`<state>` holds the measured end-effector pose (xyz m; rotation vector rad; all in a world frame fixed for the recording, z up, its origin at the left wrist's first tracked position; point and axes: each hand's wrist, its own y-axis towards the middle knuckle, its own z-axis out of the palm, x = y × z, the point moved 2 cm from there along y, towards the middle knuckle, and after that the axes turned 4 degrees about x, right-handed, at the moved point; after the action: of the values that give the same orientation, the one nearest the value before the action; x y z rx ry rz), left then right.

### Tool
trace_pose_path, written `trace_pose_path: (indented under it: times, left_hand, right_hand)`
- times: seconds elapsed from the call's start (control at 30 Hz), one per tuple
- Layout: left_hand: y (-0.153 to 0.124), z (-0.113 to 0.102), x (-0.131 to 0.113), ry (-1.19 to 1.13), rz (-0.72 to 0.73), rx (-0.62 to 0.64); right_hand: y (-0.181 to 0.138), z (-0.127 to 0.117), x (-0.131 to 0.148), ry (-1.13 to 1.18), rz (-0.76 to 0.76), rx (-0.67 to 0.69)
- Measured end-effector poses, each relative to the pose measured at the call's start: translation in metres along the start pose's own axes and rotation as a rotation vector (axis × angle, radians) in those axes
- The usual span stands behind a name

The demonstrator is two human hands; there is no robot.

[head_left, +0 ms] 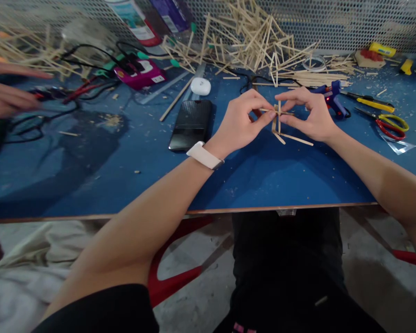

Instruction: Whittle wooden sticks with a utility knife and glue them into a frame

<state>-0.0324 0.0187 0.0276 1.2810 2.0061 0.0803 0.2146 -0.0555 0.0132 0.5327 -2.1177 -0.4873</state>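
Observation:
A small frame of thin wooden sticks [293, 138] is held up just above the blue table, in front of me. My left hand [244, 118] pinches its left side between thumb and fingers. On the right side, my right hand [308, 113] has its thumb and forefinger on the frame near an upright stick. Two lower sticks stick out toward the front and right. Some of the joints are covered by my fingertips. Just behind my right hand is a blue glue gun [333, 99] with a small red light.
A black phone [190, 126] and a white earbud case [200, 86] lie left of my hands. Scissors [391, 126] and a yellow-handled tool [374, 102] are at right. Loose sticks [253, 39] pile along the mesh panel. Another person's hand [7, 90] is at far left, near cables and a magenta power block [140, 74].

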Motion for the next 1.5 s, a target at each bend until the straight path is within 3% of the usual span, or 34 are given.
trace_pose_path:
  times: [0.23,0.67,1.5]
  left_hand:
    - [0.000,0.000,-0.001,0.024,0.012,0.000]
    - [0.000,0.002,0.002,-0.054,-0.002,-0.040]
    - [-0.001,0.005,0.005,-0.059,-0.016,-0.050]
  right_hand:
    - [0.002,0.001,-0.004,0.111,0.093,0.029]
    - [0.005,0.013,-0.013,0.308,0.111,-0.016]
    - [0.006,0.015,-0.018,0.382,0.164,-0.017]
